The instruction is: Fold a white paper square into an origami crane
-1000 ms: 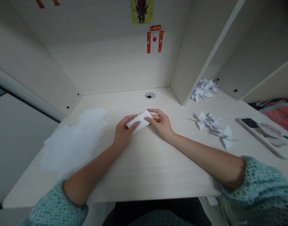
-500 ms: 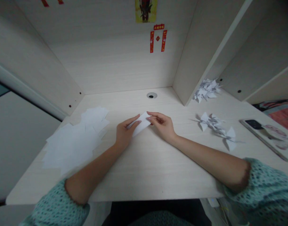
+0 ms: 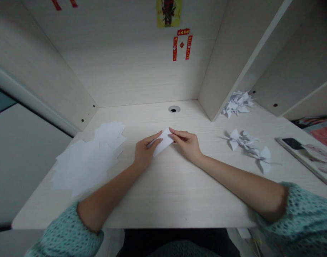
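Hands (image 3: 143, 152) (image 3: 189, 145) pinched on white paper (image 3: 163, 143) | desk (image 3: 179, 192) spans from them to front edge (image 3: 184, 227) | loose sheets (image 3: 85, 164) left

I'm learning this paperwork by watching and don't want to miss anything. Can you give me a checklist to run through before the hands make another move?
1. Left hand has a hold on the white paper piece: ok, thumb on top.
2. Right hand has the piece's upper right end: ok, pinched between thumb and finger.
3. Paper edges line up: cannot tell, fingers cover part and the detail is too small.
4. Loose sheets apart from the held piece: ok, spread in an overlapping pile to its left.
5. Folded paper shapes free of the right forearm: ok, they lie beyond it.
6. Phone away from both hands: ok, far right.
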The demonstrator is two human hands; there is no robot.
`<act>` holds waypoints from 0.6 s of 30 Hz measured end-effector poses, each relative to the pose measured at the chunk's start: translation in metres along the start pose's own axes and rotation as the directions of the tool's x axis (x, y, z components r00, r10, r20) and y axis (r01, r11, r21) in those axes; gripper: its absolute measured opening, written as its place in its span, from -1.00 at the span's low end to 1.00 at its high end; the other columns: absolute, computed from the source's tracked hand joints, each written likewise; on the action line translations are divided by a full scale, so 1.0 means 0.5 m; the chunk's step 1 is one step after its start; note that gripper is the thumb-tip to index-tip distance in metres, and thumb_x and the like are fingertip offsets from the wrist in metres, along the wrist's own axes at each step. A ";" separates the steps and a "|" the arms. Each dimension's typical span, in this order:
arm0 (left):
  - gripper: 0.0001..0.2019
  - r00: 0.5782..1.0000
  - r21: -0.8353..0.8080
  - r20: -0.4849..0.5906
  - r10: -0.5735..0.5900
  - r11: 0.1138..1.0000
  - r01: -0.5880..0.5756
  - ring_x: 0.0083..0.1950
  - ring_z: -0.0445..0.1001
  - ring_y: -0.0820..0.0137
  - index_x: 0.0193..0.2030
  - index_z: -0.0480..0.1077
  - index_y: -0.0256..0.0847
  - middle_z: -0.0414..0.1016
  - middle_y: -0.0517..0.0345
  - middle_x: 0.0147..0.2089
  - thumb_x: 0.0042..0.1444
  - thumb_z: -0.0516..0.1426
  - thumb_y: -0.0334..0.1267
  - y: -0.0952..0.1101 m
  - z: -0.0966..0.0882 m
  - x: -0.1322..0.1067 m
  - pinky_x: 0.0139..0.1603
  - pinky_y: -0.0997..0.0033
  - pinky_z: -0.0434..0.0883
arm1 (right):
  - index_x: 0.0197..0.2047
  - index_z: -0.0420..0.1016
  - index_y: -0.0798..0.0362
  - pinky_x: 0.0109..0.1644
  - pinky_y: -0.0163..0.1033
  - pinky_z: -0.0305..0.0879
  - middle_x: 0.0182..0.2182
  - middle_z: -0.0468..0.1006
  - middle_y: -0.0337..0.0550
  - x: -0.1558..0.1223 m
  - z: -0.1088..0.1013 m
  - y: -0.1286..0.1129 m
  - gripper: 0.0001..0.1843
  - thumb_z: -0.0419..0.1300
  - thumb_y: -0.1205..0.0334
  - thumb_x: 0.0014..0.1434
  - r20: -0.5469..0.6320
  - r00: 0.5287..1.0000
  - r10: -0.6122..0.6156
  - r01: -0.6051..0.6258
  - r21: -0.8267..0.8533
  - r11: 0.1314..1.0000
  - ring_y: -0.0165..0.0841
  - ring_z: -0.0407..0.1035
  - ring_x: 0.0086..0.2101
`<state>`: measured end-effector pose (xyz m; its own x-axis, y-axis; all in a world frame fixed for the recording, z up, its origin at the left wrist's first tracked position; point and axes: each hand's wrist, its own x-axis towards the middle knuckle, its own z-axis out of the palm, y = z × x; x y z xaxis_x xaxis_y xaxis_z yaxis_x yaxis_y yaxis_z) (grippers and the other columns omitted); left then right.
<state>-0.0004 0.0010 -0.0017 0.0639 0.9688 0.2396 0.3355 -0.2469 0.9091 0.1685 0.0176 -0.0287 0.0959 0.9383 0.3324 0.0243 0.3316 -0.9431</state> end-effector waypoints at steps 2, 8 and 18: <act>-0.68 1.000 0.002 -0.003 0.007 1.000 -0.007 0.12 0.44 0.30 0.01 0.47 -0.08 0.49 0.19 0.07 0.11 0.15 -0.14 -0.002 -0.001 0.001 0.23 0.26 0.31 | -0.16 0.61 -0.03 -0.20 -0.17 0.41 -0.23 0.64 -0.10 0.000 0.000 -0.003 -0.70 0.30 0.10 0.02 0.010 1.000 -0.011 0.011 -0.011 1.000 -0.26 0.49 -0.28; -0.68 1.000 -0.010 0.003 0.011 1.000 -0.011 0.10 0.46 0.29 0.01 0.47 -0.10 0.49 0.17 0.06 0.12 0.13 -0.15 -0.008 -0.001 0.004 0.21 0.25 0.32 | -0.16 0.61 -0.04 -0.14 -0.13 0.42 -0.23 0.64 -0.09 -0.002 -0.003 -0.005 -0.71 0.30 0.10 0.01 0.028 0.999 -0.017 0.018 -0.032 0.999 -0.24 0.50 -0.25; -0.68 1.000 0.076 -0.022 0.019 0.997 -0.017 0.08 0.47 0.33 0.01 0.46 -0.10 0.50 0.18 0.06 0.12 0.13 -0.13 -0.005 -0.004 0.002 0.20 0.29 0.32 | -0.06 0.56 0.02 -0.18 -0.18 0.42 -0.31 0.64 -0.12 -0.001 -0.001 -0.005 -0.58 0.31 0.09 -0.01 0.043 0.999 0.027 -0.028 0.016 0.999 -0.34 0.47 -0.37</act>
<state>-0.0031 0.0028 -0.0032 0.0499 0.9632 0.2641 0.4050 -0.2612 0.8762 0.1688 0.0164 -0.0267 0.0536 0.9504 0.3065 0.0054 0.3067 -0.9518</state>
